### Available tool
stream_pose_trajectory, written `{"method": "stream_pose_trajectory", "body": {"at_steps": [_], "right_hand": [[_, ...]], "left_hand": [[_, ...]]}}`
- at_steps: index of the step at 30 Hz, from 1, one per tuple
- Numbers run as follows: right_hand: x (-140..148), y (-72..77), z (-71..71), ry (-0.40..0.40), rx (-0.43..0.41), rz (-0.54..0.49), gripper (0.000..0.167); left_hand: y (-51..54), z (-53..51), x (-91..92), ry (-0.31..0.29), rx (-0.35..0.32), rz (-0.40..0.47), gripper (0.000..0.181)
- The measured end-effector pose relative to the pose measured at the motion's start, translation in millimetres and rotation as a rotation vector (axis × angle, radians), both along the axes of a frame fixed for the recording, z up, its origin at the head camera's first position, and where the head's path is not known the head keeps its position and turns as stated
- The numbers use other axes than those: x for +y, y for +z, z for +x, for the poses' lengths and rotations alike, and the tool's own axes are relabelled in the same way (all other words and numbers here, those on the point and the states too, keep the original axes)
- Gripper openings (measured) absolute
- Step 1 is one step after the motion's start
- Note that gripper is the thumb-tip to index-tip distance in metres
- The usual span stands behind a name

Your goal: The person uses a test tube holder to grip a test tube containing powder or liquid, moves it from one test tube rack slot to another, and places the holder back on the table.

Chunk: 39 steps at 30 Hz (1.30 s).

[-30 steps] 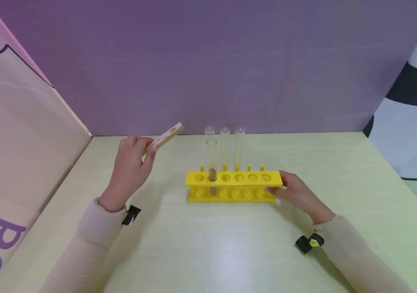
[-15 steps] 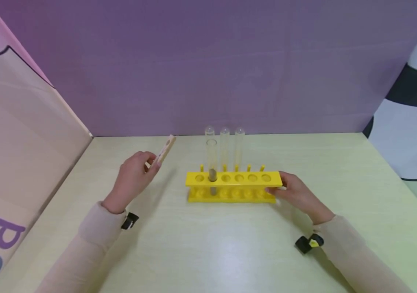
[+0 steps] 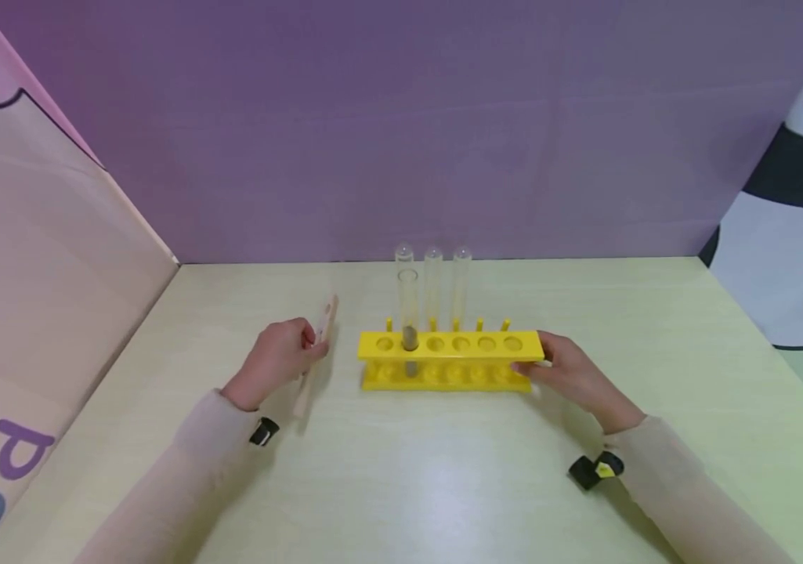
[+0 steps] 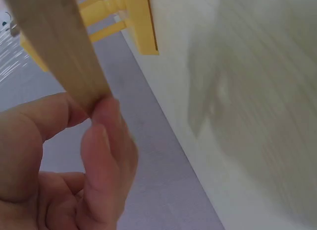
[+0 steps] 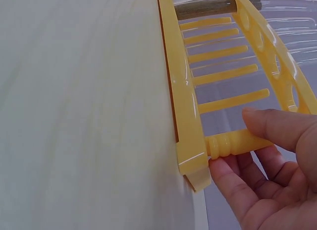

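My left hand (image 3: 277, 356) pinches a wooden test tube clamp (image 3: 306, 392) between thumb and fingers, left of the yellow test tube rack (image 3: 450, 358). In the left wrist view the clamp (image 4: 59, 46) runs up from the fingertips, its shadow falling on the table. With thumb and fingers around the end post (image 5: 237, 142), my right hand (image 3: 573, 376) grips the rack at its right end. A glass test tube (image 3: 408, 301) with grey-brown contents stands upright in the rack's second hole from the left.
Three inverted test tubes (image 3: 432, 286) sit on the rack's back pegs; further pegs to the right are bare. The pale table (image 3: 429, 470) ends at a purple backdrop (image 3: 401, 141). A printed cloth (image 3: 41, 258) borders the left side.
My left hand has come down and slightly right, swinging the wooden clamp from a raised slant to a steeper line close above the table. Right hand and rack have stayed put.
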State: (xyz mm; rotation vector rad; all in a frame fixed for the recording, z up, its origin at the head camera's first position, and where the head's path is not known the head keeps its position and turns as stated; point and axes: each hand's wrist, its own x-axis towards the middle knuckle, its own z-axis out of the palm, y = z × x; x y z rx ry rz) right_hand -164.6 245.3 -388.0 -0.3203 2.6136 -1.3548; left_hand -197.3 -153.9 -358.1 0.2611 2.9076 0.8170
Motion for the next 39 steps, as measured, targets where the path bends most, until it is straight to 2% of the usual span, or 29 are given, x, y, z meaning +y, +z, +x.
{"method": "stream_pose_trajectory", "body": {"at_steps": [5, 11, 20, 32, 35, 39], "right_hand": [[0.0, -0.1, -0.1, 0.0, 0.002, -0.001, 0.039], [-0.4, 0.2, 0.4, -0.003, -0.002, -0.003, 0.039], [-1.8, 0.4, 0.7, -0.006, -0.008, -0.002, 0.039], [-0.8, 1.0, 1.5, -0.001, -0.011, -0.011, 0.039], [-0.2, 1.0, 1.7, 0.002, -0.007, -0.018, 0.038], [2.6, 3.9, 0.7, 0.026, -0.009, 0.0, 0.041]], "left_hand": [[-3.6, -3.2, 5.3, 0.038, -0.173, -0.052, 0.023], [-9.6, -3.9, 10.7, 0.031, -0.247, -0.098, 0.025], [-19.1, -3.4, 15.4, -0.002, -0.292, -0.151, 0.025], [-16.8, 0.9, 21.3, -0.002, -0.326, -0.185, 0.03], [-16.3, 2.4, 18.7, -0.002, -0.3, -0.159, 0.035], [-11.7, 3.2, 12.1, -0.021, -0.218, -0.151, 0.038]]}}
